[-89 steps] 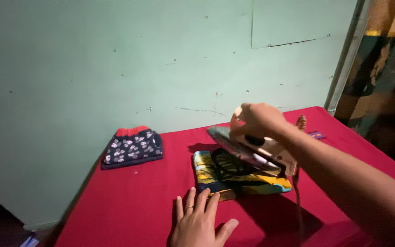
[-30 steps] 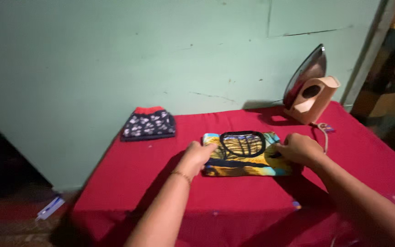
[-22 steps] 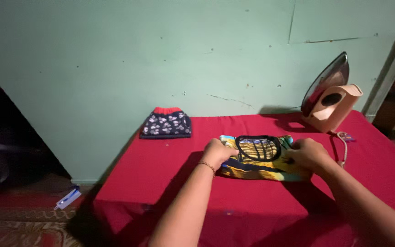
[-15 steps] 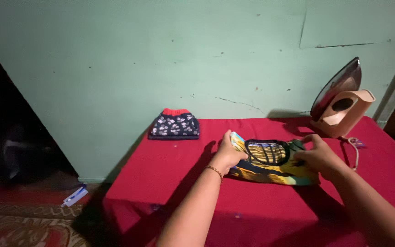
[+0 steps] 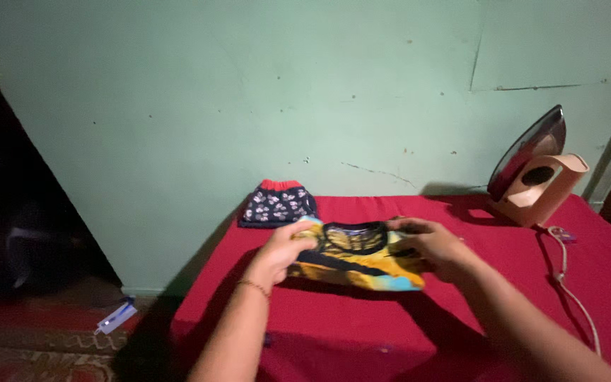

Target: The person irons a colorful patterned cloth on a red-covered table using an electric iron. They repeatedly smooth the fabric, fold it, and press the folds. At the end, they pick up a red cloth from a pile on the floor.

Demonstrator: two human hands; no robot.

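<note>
From the head view, I see my left hand [image 5: 277,253] and right hand [image 5: 434,245], fingers closed on a folded yellow-patterned garment [image 5: 353,255] just above the red counter [image 5: 503,297]. An iron [image 5: 536,170] stands upright far right.

the far left of the frame is black shadow, nothing there can be made out. the small pale thing on the floor [image 5: 116,318] at lower left is too small to tell. the iron's cord [image 5: 573,297] runs off the lower right edge. the folded yellow garment [image 5: 353,256] hides the fingertips of the left hand [image 5: 281,251] and right hand [image 5: 429,244], and both forearms are cut off at the bottom edge.
</note>
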